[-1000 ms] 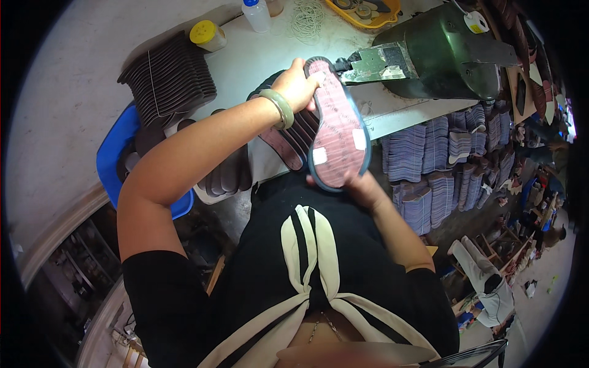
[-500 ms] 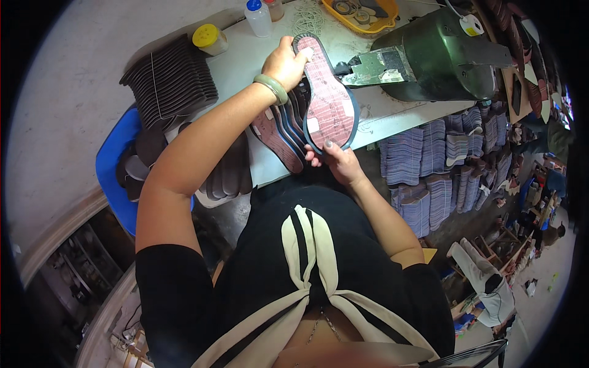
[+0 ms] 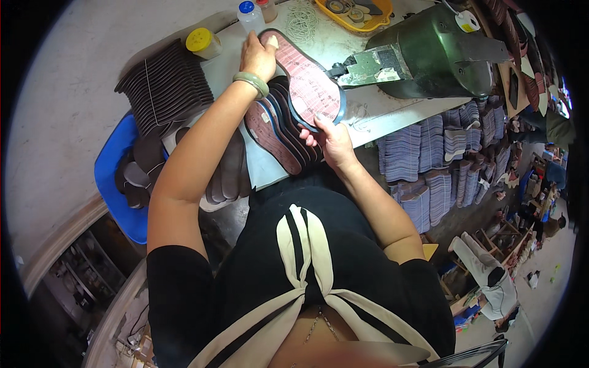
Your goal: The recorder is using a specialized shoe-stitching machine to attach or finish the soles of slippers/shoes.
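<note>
A shoe sole [image 3: 311,83] with a pinkish, patterned face and a dark rim is held up between both my hands. My left hand [image 3: 257,60], a green bangle at its wrist, grips the narrow end at the upper left. At the wide end my right hand [image 3: 334,142] has its thumb on the face and its fingers curled under the edge. Behind and to the left of it, several overlapping soles [image 3: 267,130] lie in a row on the white table [image 3: 368,113], the nearest showing the same pinkish face. The held sole hides part of that row.
A dark green machine [image 3: 429,55] reaches its flat arm close to the sole. At the left are a tied stack of dark soles [image 3: 162,92] and a blue bin [image 3: 110,172]. Bottles, a yellow-lidded jar [image 3: 202,43] and a yellow basket [image 3: 371,23] stand farther back. Bundled striped soles [image 3: 402,153] sit right.
Both hands have shifted left with the sole, and its narrow end has swung farther left, so it slants more. More of the row of soles shows beneath it.
</note>
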`<state>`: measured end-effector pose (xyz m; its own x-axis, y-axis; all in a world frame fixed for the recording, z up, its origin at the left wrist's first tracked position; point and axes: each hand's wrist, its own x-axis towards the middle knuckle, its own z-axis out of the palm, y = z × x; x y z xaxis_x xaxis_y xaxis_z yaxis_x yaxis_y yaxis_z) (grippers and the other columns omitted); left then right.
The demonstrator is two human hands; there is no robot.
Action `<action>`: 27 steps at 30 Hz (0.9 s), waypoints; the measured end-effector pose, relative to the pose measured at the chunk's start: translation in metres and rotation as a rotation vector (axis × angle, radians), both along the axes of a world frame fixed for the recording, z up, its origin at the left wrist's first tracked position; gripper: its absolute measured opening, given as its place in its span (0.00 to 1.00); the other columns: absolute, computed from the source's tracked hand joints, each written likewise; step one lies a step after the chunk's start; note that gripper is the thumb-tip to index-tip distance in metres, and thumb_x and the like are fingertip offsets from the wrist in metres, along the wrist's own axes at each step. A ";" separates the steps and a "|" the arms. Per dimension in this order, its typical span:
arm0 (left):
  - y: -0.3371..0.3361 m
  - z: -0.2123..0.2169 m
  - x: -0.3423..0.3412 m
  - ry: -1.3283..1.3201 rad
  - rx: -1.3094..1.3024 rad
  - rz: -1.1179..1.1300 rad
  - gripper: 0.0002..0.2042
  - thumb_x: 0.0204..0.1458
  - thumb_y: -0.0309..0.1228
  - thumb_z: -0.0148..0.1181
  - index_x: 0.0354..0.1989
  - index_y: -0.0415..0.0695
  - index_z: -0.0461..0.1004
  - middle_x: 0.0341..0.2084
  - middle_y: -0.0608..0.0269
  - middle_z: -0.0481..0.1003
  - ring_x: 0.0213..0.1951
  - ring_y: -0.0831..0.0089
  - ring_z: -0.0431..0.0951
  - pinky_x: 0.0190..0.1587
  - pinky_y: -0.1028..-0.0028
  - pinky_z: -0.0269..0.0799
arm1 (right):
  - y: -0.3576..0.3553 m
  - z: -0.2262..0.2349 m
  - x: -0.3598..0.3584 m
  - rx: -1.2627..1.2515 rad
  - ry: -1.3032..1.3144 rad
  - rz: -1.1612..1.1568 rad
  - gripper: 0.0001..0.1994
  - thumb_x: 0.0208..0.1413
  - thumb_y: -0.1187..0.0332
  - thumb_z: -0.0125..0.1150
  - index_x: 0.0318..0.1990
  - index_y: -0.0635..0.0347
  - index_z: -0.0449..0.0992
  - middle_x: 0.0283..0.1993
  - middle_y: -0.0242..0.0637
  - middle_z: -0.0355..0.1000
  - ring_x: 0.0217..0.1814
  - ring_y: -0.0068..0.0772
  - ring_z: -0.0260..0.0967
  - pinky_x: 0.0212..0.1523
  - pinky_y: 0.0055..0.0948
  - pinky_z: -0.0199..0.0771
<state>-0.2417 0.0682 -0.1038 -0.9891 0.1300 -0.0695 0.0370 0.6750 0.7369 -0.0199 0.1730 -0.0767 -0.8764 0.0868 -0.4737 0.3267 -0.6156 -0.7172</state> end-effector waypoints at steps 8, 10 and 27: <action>0.017 0.067 0.003 0.113 -0.261 -1.149 0.28 0.42 0.47 0.62 0.51 0.44 0.69 0.46 0.54 0.72 0.50 0.62 0.70 0.56 0.66 0.60 | 0.012 0.001 -0.021 0.078 -0.054 -0.023 0.15 0.58 0.62 0.49 0.30 0.67 0.75 0.23 0.37 0.73 0.18 0.19 0.65 0.19 0.15 0.62; 0.020 0.063 -0.005 -0.153 -0.188 -1.125 0.26 0.41 0.41 0.64 0.51 0.45 0.70 0.44 0.57 0.73 0.47 0.67 0.71 0.52 0.70 0.64 | 0.016 0.001 -0.025 0.095 -0.077 0.006 0.16 0.59 0.62 0.48 0.30 0.66 0.75 0.22 0.37 0.73 0.17 0.18 0.65 0.19 0.15 0.61; -0.004 0.064 0.052 -0.429 0.127 -0.556 0.21 0.44 0.24 0.58 0.50 0.40 0.68 0.41 0.57 0.74 0.43 0.73 0.73 0.48 0.77 0.68 | 0.038 0.019 -0.044 0.399 -0.181 0.084 0.20 0.57 0.54 0.54 0.21 0.61 0.73 0.15 0.32 0.70 0.11 0.16 0.59 0.14 0.16 0.55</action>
